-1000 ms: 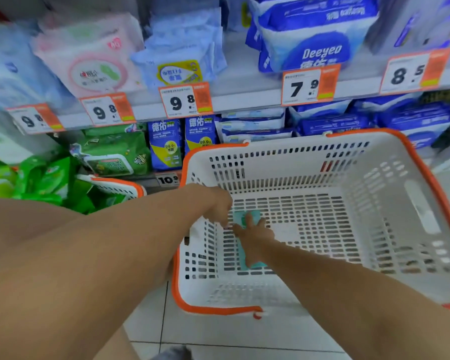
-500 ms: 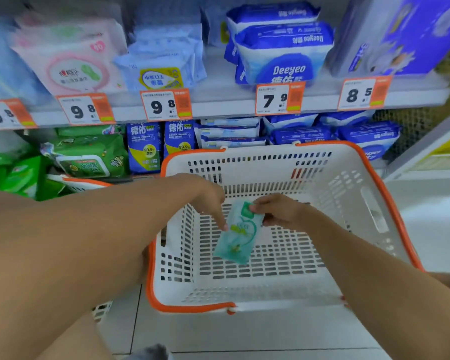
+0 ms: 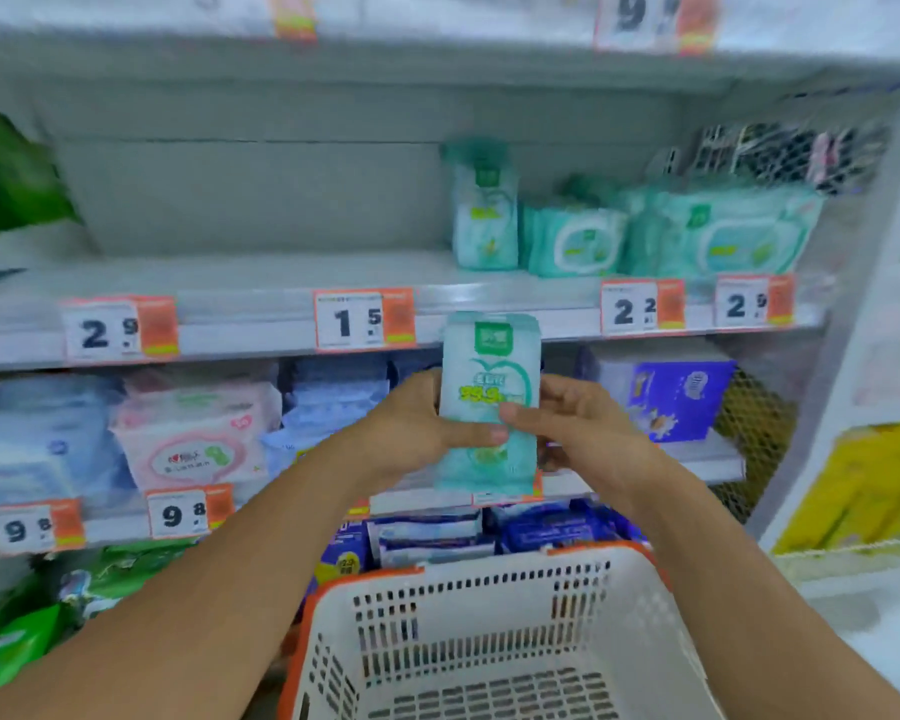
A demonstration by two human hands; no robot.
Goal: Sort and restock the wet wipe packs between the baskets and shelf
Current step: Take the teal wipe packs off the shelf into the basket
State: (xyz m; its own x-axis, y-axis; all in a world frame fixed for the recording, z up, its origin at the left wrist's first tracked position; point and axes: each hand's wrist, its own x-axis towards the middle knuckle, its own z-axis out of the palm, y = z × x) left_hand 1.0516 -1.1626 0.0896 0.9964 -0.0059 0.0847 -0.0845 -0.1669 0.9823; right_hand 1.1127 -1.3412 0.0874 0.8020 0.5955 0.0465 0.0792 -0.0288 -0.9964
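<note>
Two hands hold one slim mint-green wet wipe pack (image 3: 487, 402) upright between them: the left hand (image 3: 411, 433) wraps its left edge with the thumb laid across the front, and the right hand (image 3: 578, 433) curls its fingers (image 3: 567, 394) round the right edge, thumb pressing the glossy film near the middle. The pack is a soft, tall rectangle with a green square logo at its top and yellow print across a pale leaf outline. It is raised in front of the shelf edge (image 3: 489, 314), just below a matching upright pack (image 3: 484, 215) that stands on the shelf above. Beside that pack sit wider, pillow-shaped mint packs with oval flip lids (image 3: 572, 241), and further right a second such group (image 3: 733, 236). White price tags with orange ends (image 3: 365, 319) run along the grey metal shelf lip. Below the forearms is a white plastic basket (image 3: 489, 641), slotted all over and rimmed in orange. On the lower shelf to the left lies a puffy pink-and-white pack (image 3: 193, 433); all of it is somewhat blurred.
</note>
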